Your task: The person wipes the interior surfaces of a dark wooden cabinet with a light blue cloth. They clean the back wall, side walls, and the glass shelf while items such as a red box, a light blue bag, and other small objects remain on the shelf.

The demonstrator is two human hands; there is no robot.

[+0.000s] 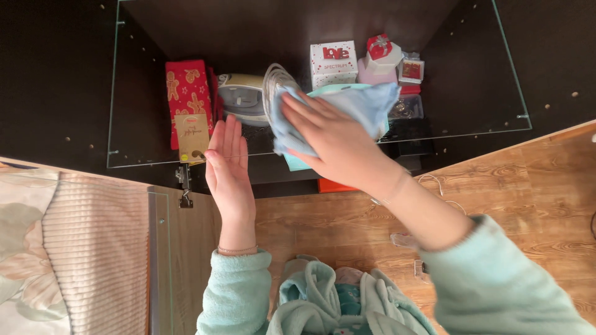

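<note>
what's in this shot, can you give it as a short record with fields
setting: dark cabinet with a glass shelf, seen from above, over a wooden floor
left hand: left hand open and flat, fingers together, at the shelf's front edge
right hand: right hand pressing a light blue cloth onto the glass
near left hand: red gingerbread-print socks with a card tag
on shelf: clothes iron, white box, small gift boxes
clothing: mint fleece sleeves

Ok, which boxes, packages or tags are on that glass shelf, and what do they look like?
Red package: far left, tall, gingerbread-figure pattern.
Tan card tag: in front of it, near the left hand.
White box: centre back, cube, red lettering and dots.
Small red gift box: on a white and pink box.
</note>
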